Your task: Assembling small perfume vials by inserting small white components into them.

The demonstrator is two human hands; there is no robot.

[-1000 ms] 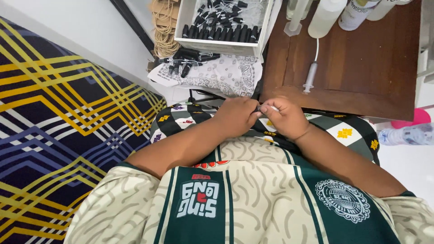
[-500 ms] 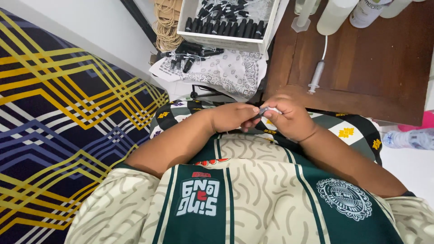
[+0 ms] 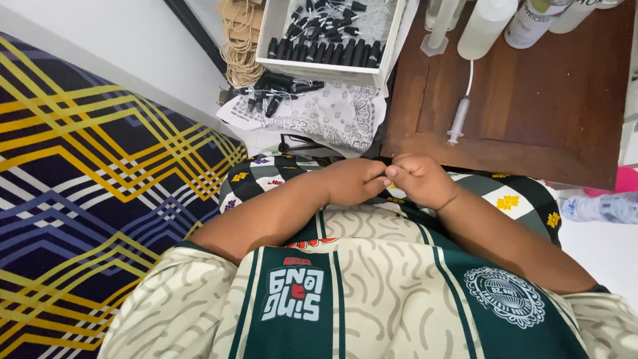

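left hand (image 3: 352, 181), right hand (image 3: 420, 179) touching over lap, fingers curled; held item unclear.

I see even, soft daylight across the frame, bright enough to read every pattern. The white wall (image 3: 100, 40) near the top left is almost washed out. The tabletop (image 3: 531, 113) shows a faint sheen. Shadows are weak. Focus is sharp at centre; the edges bend slightly from the wide lens.
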